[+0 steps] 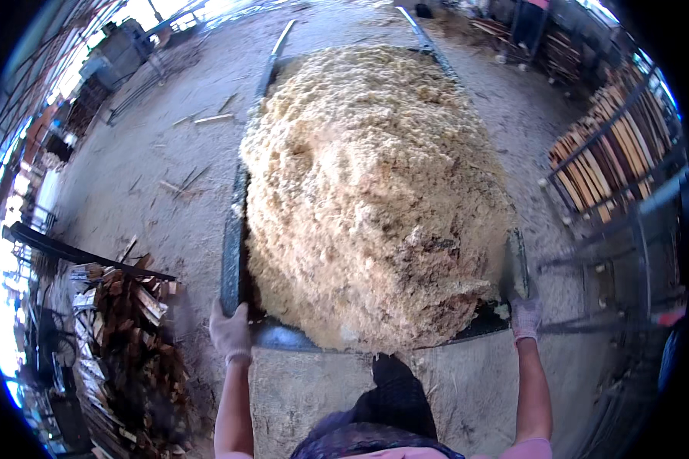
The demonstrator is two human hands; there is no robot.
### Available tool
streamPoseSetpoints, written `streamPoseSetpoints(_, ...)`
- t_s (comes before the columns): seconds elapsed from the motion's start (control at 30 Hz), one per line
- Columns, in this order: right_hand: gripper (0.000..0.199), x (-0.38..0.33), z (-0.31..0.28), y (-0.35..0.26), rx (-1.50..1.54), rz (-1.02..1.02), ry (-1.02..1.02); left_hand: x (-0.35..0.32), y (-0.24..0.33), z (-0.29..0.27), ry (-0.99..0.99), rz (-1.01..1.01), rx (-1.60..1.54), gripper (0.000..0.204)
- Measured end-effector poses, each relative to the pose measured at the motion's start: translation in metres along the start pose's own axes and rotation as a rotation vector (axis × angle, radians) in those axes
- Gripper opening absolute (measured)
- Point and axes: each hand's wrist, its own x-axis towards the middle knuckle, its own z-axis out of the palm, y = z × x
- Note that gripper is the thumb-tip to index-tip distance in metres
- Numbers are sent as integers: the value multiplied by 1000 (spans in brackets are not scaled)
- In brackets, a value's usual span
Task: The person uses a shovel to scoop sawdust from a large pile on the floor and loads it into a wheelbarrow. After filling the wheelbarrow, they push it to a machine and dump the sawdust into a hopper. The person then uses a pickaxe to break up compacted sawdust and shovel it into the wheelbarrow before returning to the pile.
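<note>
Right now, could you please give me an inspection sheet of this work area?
Surface: dusty dirt floor strewn with wood slivers.
Job's things: metal cart heaped with pale sawdust above its rim.
Clutter: loose stick on the floor; stacked firewood scraps at lower left.
Hands: gloved left hand grips the cart's near-left corner; gloved right hand grips the near-right corner.
Cables: nothing seen.
Surroundings: rack of planks at right; another person's legs at top.
</note>
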Motion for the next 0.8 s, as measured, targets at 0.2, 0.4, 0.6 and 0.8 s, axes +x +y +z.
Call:
streamPoseSetpoints(0.2, 75, -20, -5, -31, -75, -8, -23, 7, -21, 5, 64, 9, 180, 68)
streamPoseSetpoints(0.4, 64, -17, 5, -17, 139, -103, 66, -1, -9, 7, 115, -28, 202, 69)
streamPoseSetpoints(0.6, 65, -38, -14, -82, 177, 299, -118, 2, -31, 8, 52, 13, 97, 61)
streamPoseSetpoints(0.8, 62, -13, 9, -16, -130, 71, 125, 11, -23, 8, -52, -23, -12, 71)
